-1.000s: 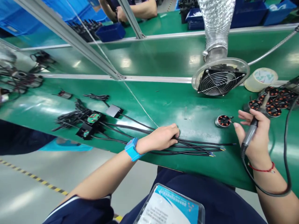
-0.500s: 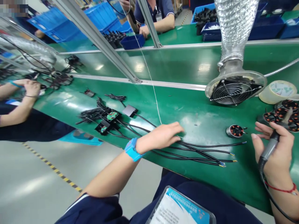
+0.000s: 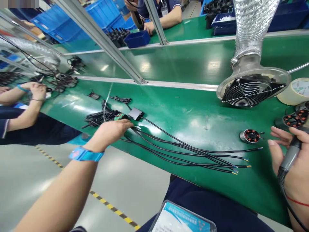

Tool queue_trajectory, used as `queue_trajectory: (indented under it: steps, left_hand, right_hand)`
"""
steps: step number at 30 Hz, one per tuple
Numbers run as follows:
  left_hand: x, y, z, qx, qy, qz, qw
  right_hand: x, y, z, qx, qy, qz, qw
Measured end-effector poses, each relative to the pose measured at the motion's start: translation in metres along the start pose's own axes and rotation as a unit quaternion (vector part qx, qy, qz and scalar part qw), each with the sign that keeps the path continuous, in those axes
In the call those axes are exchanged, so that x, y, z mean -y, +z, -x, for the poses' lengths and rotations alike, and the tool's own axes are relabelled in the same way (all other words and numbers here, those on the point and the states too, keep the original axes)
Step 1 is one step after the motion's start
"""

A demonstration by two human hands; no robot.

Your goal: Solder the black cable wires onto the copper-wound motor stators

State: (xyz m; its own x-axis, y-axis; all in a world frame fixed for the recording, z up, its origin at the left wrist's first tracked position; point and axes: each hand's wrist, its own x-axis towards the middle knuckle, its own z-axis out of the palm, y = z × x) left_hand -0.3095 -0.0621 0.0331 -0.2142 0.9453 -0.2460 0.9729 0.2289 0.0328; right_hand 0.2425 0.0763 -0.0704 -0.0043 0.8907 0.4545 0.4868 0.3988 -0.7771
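My left hand (image 3: 113, 131) is over the near end of the black cable bundle (image 3: 96, 117), beside a small black box with a green board (image 3: 120, 116). Its fingers are pressed together on a thin white wire (image 3: 105, 104). A grey-topped box (image 3: 135, 113) sits just right of it. Several black cables (image 3: 169, 141) run rightward to bare coloured ends. At the right edge my right hand (image 3: 289, 154) holds a grey soldering iron (image 3: 291, 154) by its handle. A round motor part (image 3: 251, 136) lies left of that hand.
A fan hood (image 3: 251, 91) on a foil duct hangs at the right, near a tape roll (image 3: 294, 91) and more motor parts (image 3: 295, 119). A metal post (image 3: 106, 42) slants across the bench. Another person's hands (image 3: 38, 90) work at the left.
My left hand has moved left along the cables to the boxes, and the white wire has shifted left with it. My right hand still holds the iron. The view has shifted slightly.
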Motion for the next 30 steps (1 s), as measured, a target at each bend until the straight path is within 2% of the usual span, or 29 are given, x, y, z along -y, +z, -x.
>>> queue_trajectory:
  steps: [2,5,7,8,10,14,17,20,25,28,30]
  left_hand:
    - [0.001,-0.025,-0.003,0.004,0.002,-0.084,0.996]
    - [-0.001,-0.06,-0.015,-0.014,-0.01,-0.222,0.975]
    - [-0.007,-0.07,-0.027,-0.035,-0.014,-0.249,0.968]
    - [-0.011,-0.071,-0.035,-0.046,-0.009,-0.246,0.968]
    - [-0.019,-0.06,-0.051,-0.051,0.016,-0.223,0.973]
    - [-0.032,-0.014,-0.082,-0.004,0.076,-0.181,0.981]
    - [-0.045,0.015,-0.092,0.013,0.095,-0.172,0.98]
    - [-0.073,0.028,-0.086,0.016,0.159,-0.153,0.975]
    - [-0.147,0.036,-0.058,0.06,0.327,-0.134,0.934]
    - [-0.183,0.042,-0.047,0.029,0.394,-0.092,0.914]
    - [-0.198,0.046,-0.042,-0.012,0.39,-0.057,0.919]
  right_hand:
    - [-0.001,0.0,-0.001,-0.007,-0.002,-0.001,1.0]
    - [-0.003,0.001,-0.002,-0.019,0.007,0.001,1.0]
    - [-0.004,0.0,-0.003,-0.02,0.013,0.002,1.0]
    - [-0.004,0.0,-0.003,-0.02,0.012,0.001,1.0]
    - [-0.004,0.0,-0.003,-0.02,0.006,-0.004,1.0]
    - [0.0,0.002,-0.001,-0.027,0.004,-0.002,1.0]
    - [0.005,0.004,0.0,-0.025,0.01,0.001,1.0]
    - [0.009,0.005,0.001,-0.013,0.019,0.004,1.0]
    - [0.01,0.004,0.001,-0.006,0.023,0.002,1.0]
    - [0.007,0.002,0.001,-0.018,0.014,-0.005,1.0]
    - [0.004,0.001,0.0,-0.019,0.009,-0.009,1.0]
